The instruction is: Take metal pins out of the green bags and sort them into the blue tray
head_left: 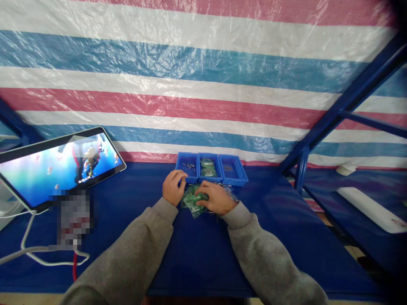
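Observation:
My left hand is closed, its fingers curled at the front edge of the left blue bin. Whatever it may hold is too small or hidden to make out. My right hand bends over a pile of small green plastic bags, thumb and fingers closed on one of them. Thin metal pieces stick out around the pile and partly under the hand. Inside the left bin lie several small metal pieces. Green bags fill part of the middle bin.
The right blue bin holds a small flat grey piece. At the left, a lit tablet screen leans near white cables and a blurred-out object. A blue metal frame stands right; striped sheeting hangs behind.

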Available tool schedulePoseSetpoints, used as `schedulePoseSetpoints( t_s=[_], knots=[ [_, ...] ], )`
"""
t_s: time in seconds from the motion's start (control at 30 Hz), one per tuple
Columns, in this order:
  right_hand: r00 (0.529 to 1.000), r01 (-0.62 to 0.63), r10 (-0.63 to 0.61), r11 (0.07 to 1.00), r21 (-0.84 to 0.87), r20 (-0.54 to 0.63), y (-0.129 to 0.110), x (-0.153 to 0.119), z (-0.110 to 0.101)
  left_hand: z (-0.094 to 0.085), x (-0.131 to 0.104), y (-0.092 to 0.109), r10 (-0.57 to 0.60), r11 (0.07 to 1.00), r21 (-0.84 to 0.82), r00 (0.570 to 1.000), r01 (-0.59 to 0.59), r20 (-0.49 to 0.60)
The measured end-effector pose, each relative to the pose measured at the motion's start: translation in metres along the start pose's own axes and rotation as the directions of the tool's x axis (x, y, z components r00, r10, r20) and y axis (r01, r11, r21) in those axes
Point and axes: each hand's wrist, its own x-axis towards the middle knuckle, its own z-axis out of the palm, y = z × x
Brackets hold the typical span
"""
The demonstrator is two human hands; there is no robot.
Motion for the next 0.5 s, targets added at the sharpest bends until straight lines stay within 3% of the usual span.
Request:
schedulePoseSetpoints(
  t_s=[0.1, 0.27, 0.37, 0.5],
  knots=[
    [0.990, -0.011, 0.017, 0.999, -0.048, 0.140, -0.003, -0.001, -0.007, 0.000, -0.001, 0.000, -0.002, 1.000, -0.009, 1.000, 0.002, -0.014],
    [0.918, -0.036, 0.082, 0.991, -0.125, 0.388, -0.005, -0.002, -0.010, 0.001, -0.002, 0.000, 0.003, 1.000, -0.026, 1.000, -0.004, -0.010],
    [0.905, -0.043, 0.124, 0.978, -0.203, 0.407, -0.007, -0.003, -0.005, 0.001, -0.002, 0.000, 0.001, 0.999, -0.038, 1.000, -0.002, -0.014],
    [0.942, -0.024, 0.070, 0.990, -0.140, 0.328, -0.008, -0.004, 0.000, 0.001, -0.002, 0.001, 0.010, 0.998, -0.059, 1.000, -0.010, -0.013]
  ],
)
